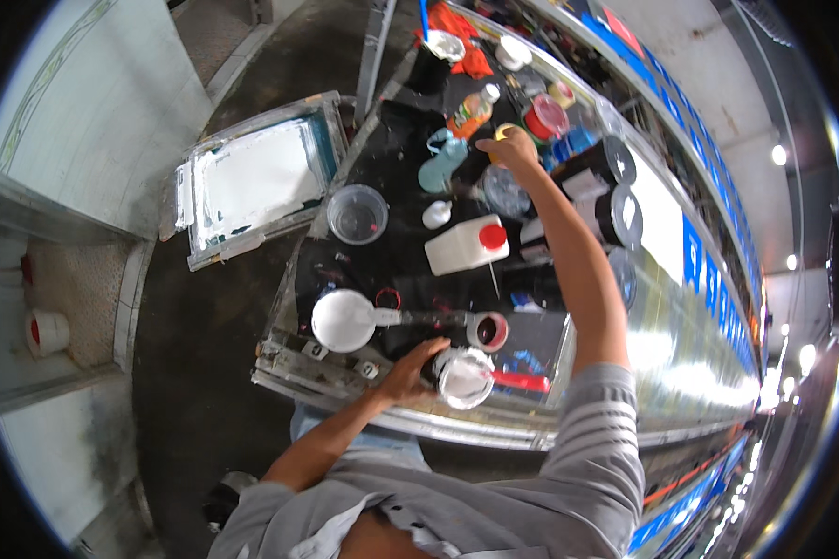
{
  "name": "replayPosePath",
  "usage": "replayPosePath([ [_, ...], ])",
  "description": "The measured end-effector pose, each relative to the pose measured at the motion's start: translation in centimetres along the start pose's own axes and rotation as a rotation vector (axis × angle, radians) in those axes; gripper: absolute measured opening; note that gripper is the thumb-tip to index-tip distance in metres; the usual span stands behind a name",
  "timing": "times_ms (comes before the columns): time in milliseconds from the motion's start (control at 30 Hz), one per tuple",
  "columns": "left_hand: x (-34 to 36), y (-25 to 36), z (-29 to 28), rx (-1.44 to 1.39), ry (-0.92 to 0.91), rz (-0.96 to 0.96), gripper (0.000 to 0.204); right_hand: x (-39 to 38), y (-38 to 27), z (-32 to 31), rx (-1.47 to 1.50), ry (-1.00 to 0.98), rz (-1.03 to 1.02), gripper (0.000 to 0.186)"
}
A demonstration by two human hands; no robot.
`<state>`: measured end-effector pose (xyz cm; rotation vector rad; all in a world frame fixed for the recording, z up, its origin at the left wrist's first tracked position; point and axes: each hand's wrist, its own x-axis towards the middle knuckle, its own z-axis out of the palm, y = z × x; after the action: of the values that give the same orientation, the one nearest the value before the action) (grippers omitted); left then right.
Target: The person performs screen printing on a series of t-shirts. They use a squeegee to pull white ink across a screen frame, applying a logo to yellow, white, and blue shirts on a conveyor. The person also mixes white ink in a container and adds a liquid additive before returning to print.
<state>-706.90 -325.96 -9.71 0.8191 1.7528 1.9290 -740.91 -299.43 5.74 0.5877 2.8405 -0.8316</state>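
Observation:
Near the front edge of the black-topped table, my left hand point(414, 374) is wrapped round the side of a dark tub of white paste point(463, 376). A red-handled spatula point(520, 380) rests in the paste, its handle sticking out to the right. My right arm stretches far across the table. At its end my right hand point(513, 147) is over a yellow container point(504, 131), with one finger stretched out to the left; part of the container is hidden under it. Close by are a clear plastic tub point(505, 191), a light blue bottle point(443, 166) and an orange-labelled bottle point(473, 112).
A white jug with a red cap point(466, 246), a clear bucket point(357, 214), a white long-handled scoop point(343, 320) and a small pink-rimmed cup point(488, 332) stand between my arms. Dark jars point(615, 216) line the right. A white-coated frame point(256, 177) is beyond the table's left edge.

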Motion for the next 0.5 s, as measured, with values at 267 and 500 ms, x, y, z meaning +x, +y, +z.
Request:
replayPosePath([
  [267,-1.0,-0.3,0.4,0.048,0.045,0.013,0.102,6.5,-2.9,3.0,0.106,0.238,-0.220,0.067],
  [500,-1.5,-2.8,0.5,-0.192,0.073,-0.038,0.096,-9.0,-6.2,-8.7,0.095,0.562,-0.458,0.044],
])
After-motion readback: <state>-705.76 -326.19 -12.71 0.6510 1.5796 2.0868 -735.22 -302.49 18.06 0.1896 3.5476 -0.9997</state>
